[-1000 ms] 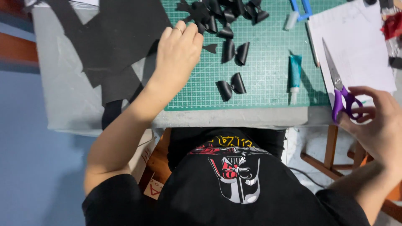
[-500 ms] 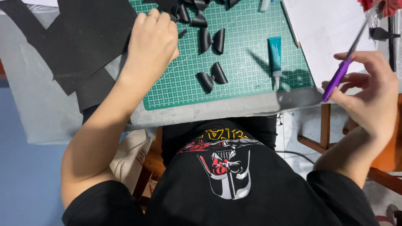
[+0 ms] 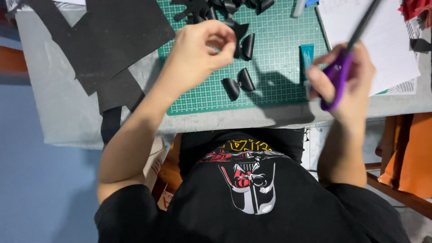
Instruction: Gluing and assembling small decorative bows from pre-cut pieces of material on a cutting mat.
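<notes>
The right hand [image 3: 346, 81] is clamped around the purple plastic handles of a pair of scissors [image 3: 344, 67], fingers through the loops. The dark blades run up and to the right, away from the body, over a white sheet of paper [image 3: 387, 49]; whether the blades are apart or together cannot be told. The left hand [image 3: 198, 56] is lifted above the green gridded cutting mat [image 3: 279, 67], thumb and fingertips pinched together on a small black bow-shaped piece [image 3: 237, 30]. Below it on the mat lie 2 more glossy black folded bows [image 3: 238, 83], curled like loops. More black cut pieces [image 3: 225, 6] are heaped at the mat's top edge. A teal tube [image 3: 307, 54] lies upright-lengthwise beside the paper. Matte black sheets [image 3: 108, 36] overlap the grey tabletop [image 3: 49, 90] at left.
</notes>
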